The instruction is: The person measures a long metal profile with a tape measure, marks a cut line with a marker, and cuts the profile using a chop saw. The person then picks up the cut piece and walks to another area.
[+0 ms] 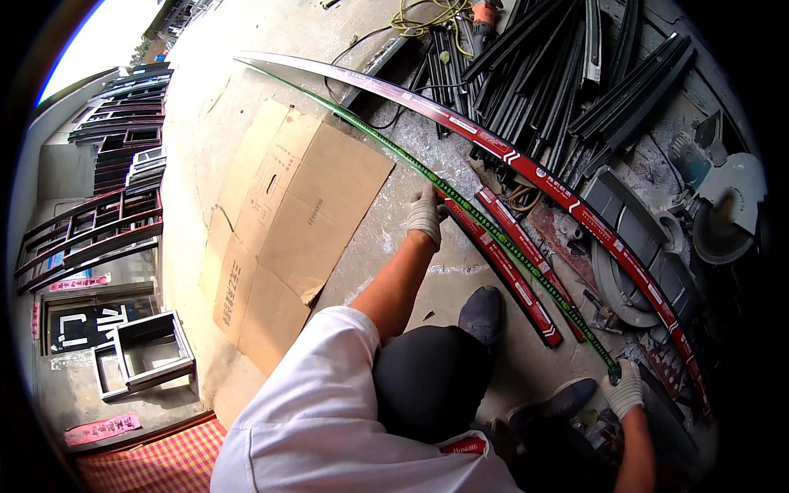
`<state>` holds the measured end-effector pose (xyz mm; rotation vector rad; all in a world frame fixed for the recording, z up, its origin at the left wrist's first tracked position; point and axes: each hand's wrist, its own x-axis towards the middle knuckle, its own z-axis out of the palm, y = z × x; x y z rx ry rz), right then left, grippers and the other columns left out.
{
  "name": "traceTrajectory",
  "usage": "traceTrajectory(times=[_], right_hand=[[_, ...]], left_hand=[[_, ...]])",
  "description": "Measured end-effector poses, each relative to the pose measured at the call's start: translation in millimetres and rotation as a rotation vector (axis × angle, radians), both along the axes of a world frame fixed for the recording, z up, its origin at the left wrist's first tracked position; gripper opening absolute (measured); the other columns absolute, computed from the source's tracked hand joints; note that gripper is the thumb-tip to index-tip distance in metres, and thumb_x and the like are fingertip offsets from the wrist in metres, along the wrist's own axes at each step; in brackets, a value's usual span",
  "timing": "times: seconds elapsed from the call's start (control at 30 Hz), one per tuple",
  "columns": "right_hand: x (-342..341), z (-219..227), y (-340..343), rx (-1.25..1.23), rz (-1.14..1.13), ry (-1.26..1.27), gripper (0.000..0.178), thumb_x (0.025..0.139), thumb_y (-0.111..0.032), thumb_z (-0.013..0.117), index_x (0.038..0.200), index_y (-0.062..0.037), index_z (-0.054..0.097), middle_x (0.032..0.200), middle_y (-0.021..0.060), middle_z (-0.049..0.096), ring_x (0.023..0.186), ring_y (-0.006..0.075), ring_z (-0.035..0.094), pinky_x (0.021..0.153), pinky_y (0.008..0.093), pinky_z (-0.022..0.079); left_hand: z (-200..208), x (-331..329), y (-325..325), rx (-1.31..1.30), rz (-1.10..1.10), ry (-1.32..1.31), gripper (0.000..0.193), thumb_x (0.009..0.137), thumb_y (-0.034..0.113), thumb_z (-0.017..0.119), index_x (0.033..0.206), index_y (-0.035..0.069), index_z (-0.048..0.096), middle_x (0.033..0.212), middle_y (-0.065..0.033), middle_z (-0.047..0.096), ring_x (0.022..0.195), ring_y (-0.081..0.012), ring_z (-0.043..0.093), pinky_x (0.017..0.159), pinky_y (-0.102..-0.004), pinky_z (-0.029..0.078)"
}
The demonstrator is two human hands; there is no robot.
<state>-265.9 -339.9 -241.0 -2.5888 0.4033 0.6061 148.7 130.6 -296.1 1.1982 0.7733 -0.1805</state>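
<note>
Stretching forward-left from the right hand [624, 389], closed on its near end, a green tape measure [503, 237] passes the left hand [424, 217], fingers curled, hold unclear

We wear a white shirt [345, 456] with a short sleeve [320, 353] and a small red patch [470, 446] lettered in white. Pale knitted gloves [425, 230] with snug cuffs cover our left hand [424, 212] and right hand [625, 388]. Our trousers [427, 382] look black, our round-toed shoes [481, 316] dark blue-grey.
</note>
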Motion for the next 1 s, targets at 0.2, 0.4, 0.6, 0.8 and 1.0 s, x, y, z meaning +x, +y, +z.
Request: traceTrajectory(times=[0.2,0.4,0.6,0.8,1.0], right_hand=[[14,50,-15,-0.029,0.071,-0.019,0.044,0.076,-0.018,0.072,0.114,0.0019,0.062,0.105,0.0260,0.062,0.099,0.0451,0.061,0.089,0.0529,0.051],[28,82,-25,-0.076,0.100,-0.129,0.043,0.076,-0.018,0.073,0.110,0.0035,0.061,0.105,0.0260,0.061,0.100,0.0447,0.061,0.090,0.0517,0.050],[34,128,-28,-0.140,0.069,-0.154,0.046,0.076,-0.018,0.074,0.115,0.0040,0.062,0.107,0.0256,0.061,0.102,0.0431,0.060,0.092,0.0491,0.050],[35,170,-23,-0.177,0.032,-0.189,0.043,0.078,-0.016,0.072,0.114,0.0029,0.060,0.105,0.0234,0.060,0.101,0.0416,0.060,0.091,0.0489,0.050],[39,201,-16,-0.184,0.036,-0.274,0.040,0.078,-0.012,0.070,0.114,0.0028,0.059,0.104,0.0228,0.059,0.100,0.0407,0.059,0.090,0.0486,0.050]], left_hand=[[13,-9,-3,0.092,0.022,0.017,0.037,0.100,0.039,0.066,0.112,0.006,0.054,0.079,-0.0051,0.058,0.053,-0.0122,0.049,0.046,-0.0283,0.042],[19,-10,19,-0.122,-0.198,0.044,0.042,0.105,0.050,0.053,0.110,0.009,0.062,0.084,-0.0024,0.061,0.060,-0.0147,0.054,0.055,-0.0298,0.050],[67,-5,-11,-0.183,-0.186,0.041,0.037,0.106,0.049,0.053,0.100,0.013,0.059,0.079,-0.0003,0.055,0.064,-0.0150,0.053,0.059,-0.0310,0.048],[87,6,-26,-0.326,-0.172,0.018,0.034,0.107,0.041,0.055,0.084,0.017,0.047,0.071,0.0007,0.043,0.061,-0.0157,0.044,0.054,-0.0316,0.039],[115,12,-19,-0.366,-0.181,-0.020,0.030,0.104,0.041,0.059,0.089,0.016,0.054,0.074,-0.0005,0.052,0.065,-0.0186,0.054,0.059,-0.0342,0.048]])
